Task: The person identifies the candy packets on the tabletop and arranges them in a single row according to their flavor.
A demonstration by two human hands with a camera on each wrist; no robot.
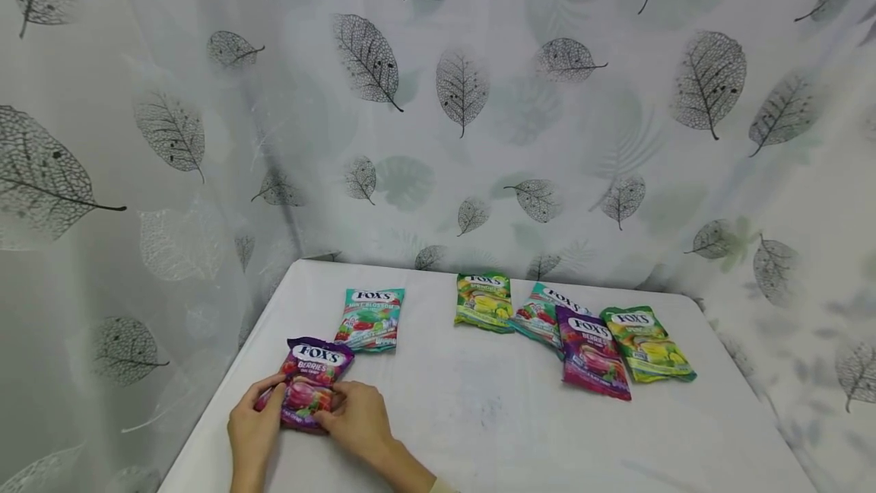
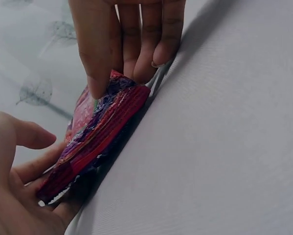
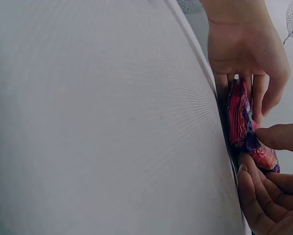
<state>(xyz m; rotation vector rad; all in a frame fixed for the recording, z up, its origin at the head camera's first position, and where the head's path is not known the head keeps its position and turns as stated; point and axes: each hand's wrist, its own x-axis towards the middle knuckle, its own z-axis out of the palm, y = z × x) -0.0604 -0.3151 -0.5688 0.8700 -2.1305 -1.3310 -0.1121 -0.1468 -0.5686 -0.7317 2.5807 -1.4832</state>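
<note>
A purple Fox's Berries candy bag [image 1: 306,390] lies at the left front of the table, its printed face up. My left hand [image 1: 253,424] holds its left side, with fingers along and under the edge. From the right, my right hand [image 1: 364,418] pinches the lower right side, its thumb on top. In the left wrist view the bag's layered pink and purple end [image 2: 92,142] shows between both hands, close over the cloth. The left thumb [image 2: 36,134] stands a little off the wrapper there. Just behind the held bag is a teal Fox's Mint Blossom bag [image 1: 372,318].
Toward the back right lie a green Springtime bag [image 1: 484,303], a teal bag [image 1: 541,314], a purple Berries bag [image 1: 594,352] overlapping it, and another green bag [image 1: 646,345]. A white cloth covers the table [image 1: 472,424]. A leaf-print curtain [image 1: 479,166] hangs behind and beside it.
</note>
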